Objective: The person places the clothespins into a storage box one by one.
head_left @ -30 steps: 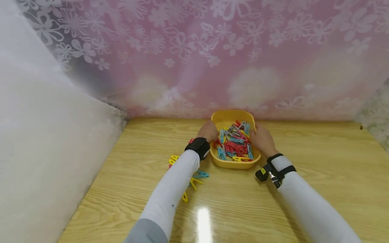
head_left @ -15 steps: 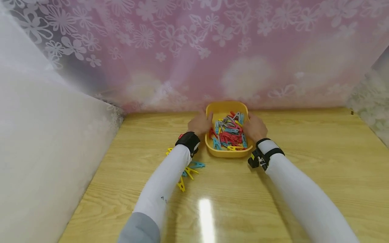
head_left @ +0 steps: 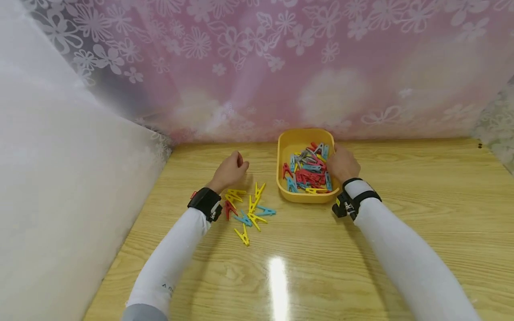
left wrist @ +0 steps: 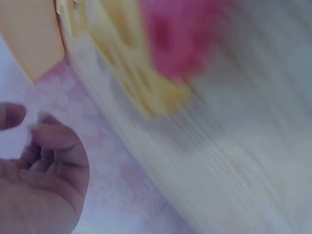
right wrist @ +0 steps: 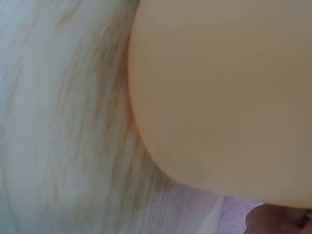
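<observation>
A yellow plastic basin [head_left: 307, 197] stands against the back curtain, with a heap of red, blue, grey and yellow clothespins [head_left: 311, 180] inside. My right hand [head_left: 343, 164] holds its right rim; in the right wrist view the basin wall [right wrist: 219, 97] hides most of that hand. To the left of the basin, my left hand [head_left: 230, 171] is over the table with fingers loosely curled and nothing in them. Just in front of it lie loose clothespins: yellow ones [head_left: 258, 218], blue ones [head_left: 266, 211] and a red one [head_left: 229, 209]. They look blurred in the left wrist view.
The wooden table [head_left: 321, 267] meets a pink flowered curtain [head_left: 257, 89] along its back edge. A white sheet [head_left: 80, 178] hangs along the left side. Bright light reflects off the table in front.
My left hand has let go of the basin's left rim and moved left, uncovering the loose clothespins. The right hand stays at the right rim.
</observation>
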Demonstrator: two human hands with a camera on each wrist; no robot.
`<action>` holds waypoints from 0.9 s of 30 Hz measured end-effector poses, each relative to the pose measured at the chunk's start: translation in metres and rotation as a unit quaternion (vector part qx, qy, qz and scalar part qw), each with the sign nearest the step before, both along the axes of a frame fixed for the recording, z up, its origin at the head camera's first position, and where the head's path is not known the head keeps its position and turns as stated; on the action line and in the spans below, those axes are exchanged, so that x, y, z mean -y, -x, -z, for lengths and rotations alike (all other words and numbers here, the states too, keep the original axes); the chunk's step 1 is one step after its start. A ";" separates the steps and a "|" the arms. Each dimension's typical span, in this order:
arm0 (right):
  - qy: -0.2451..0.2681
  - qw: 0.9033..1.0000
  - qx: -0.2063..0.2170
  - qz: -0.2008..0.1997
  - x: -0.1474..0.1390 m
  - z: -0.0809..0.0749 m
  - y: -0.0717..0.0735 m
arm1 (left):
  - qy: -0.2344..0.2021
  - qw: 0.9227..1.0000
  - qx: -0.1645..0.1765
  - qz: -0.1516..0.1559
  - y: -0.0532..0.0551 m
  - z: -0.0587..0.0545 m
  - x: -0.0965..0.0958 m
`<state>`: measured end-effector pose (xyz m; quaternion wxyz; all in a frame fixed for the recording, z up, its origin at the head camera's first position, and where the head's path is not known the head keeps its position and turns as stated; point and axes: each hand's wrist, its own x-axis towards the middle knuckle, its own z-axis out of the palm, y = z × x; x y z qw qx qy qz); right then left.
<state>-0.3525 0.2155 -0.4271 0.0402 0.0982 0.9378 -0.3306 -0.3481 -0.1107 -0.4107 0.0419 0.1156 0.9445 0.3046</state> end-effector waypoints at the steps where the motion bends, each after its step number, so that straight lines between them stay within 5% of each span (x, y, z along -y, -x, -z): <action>1: -0.002 1.000 0.001 0.000 0.000 0.000 0.001 | 0.002 1.000 0.002 0.001 -0.002 0.000 0.006; 7: -0.012 1.000 0.000 0.005 -0.002 -0.003 0.003 | 0.024 0.999 0.003 0.024 -0.018 0.001 0.022; 15: -0.022 1.000 -0.002 0.001 -0.002 -0.005 0.001 | 0.076 0.991 -0.011 0.108 -0.047 0.005 -0.003; 20: -0.028 1.000 -0.003 -0.002 -0.001 -0.004 0.000 | 0.104 0.993 -0.025 0.046 -0.052 0.006 -0.018; 23: -0.034 0.999 -0.008 -0.003 -0.001 -0.003 0.000 | 0.134 0.991 -0.005 0.006 -0.047 0.007 -0.025; 27: -0.043 0.999 -0.012 -0.006 0.001 -0.001 -0.001 | 0.188 0.982 0.028 -0.008 -0.038 0.012 -0.035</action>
